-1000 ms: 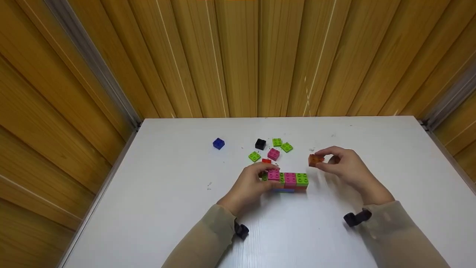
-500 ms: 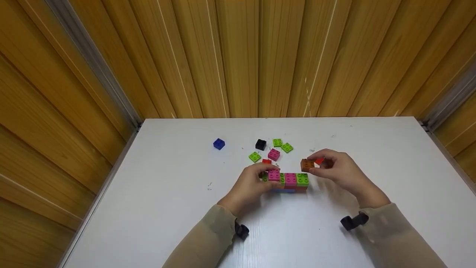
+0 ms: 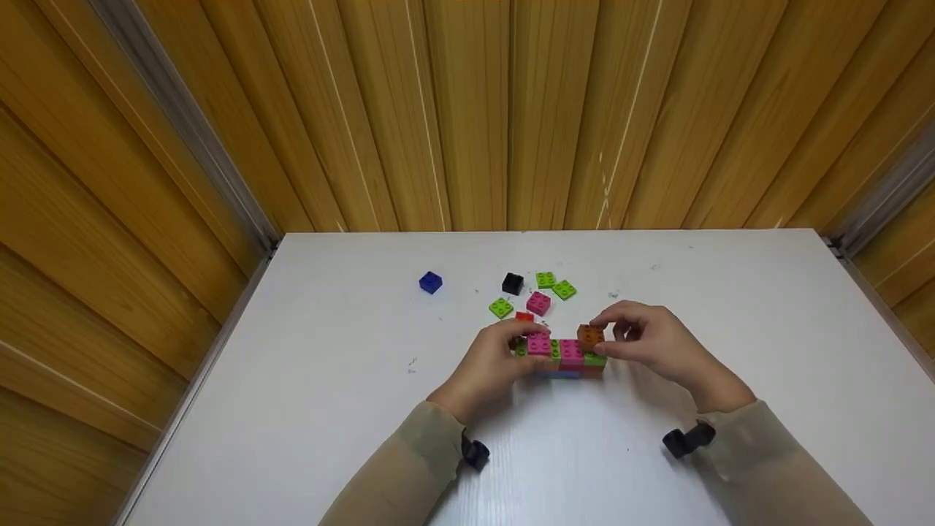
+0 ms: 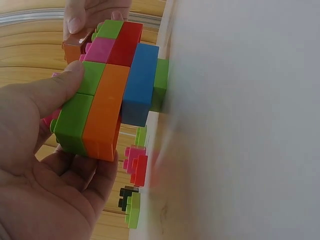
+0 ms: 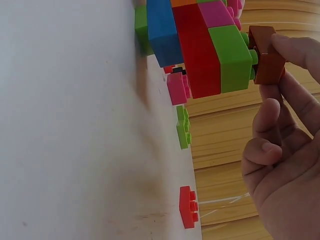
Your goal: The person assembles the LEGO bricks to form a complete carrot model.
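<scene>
White desk [image 3: 329,409], wood-grained panelling [image 3: 467,117] behind. Left hand [image 3: 489,365]: grip clasped, thumb and fingers about the left end of one multicoloured brick assembly [image 3: 570,352]. Right hand [image 3: 661,342]: grip pinching one brown brick [image 3: 590,336] at the assembly's right-end studs; seating cannot be told. Loose, apart from the assembly: three lime bricks [image 3: 500,307], two red bricks [image 5: 188,207], one pink brick [image 3: 538,302], one black brick [image 3: 513,283], one blue brick [image 3: 430,282].

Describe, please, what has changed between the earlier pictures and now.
The right hand, still pinching the brown brick, has moved it leftward and toward the person, from beside the stack to over the green brick at its right end; whether it is seated cannot be told. Nothing was let go. The left hand still holds the stack; the loose blue brick and black brick stayed in place.
</scene>
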Demonstrator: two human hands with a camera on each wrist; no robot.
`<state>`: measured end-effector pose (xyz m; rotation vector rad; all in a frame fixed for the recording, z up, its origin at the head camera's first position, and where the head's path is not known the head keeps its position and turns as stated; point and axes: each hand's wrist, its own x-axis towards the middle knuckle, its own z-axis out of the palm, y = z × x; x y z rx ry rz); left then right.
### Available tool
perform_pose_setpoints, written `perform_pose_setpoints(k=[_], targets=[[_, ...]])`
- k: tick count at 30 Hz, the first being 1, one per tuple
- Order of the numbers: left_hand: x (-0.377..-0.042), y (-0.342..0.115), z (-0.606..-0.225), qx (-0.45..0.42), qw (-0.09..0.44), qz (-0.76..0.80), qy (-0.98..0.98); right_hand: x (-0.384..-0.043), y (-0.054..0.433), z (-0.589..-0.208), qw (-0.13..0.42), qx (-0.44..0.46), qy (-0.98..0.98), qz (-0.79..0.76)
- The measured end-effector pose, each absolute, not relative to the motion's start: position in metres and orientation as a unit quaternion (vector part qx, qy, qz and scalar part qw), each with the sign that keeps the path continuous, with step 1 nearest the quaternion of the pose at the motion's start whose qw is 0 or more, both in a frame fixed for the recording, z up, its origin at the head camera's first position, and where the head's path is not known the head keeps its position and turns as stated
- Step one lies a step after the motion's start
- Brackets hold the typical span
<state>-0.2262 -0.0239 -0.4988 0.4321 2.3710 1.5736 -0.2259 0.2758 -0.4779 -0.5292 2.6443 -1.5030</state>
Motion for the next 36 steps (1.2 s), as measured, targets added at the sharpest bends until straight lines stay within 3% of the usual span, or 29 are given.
perform_pose_setpoints(k=[27, 36], targets=[[-0.225, -0.025, -0.500, 0.138, 0.134, 0.539, 0.820, -0.226, 0.270, -0.489, 0.042, -0.184, 0.847, -0.498], [-0.224, -0.025, -0.499, 0.128, 0.142, 0.544, 0.817, -0.225, 0.270, -0.487, 0.075, -0.164, 0.832, -0.524]])
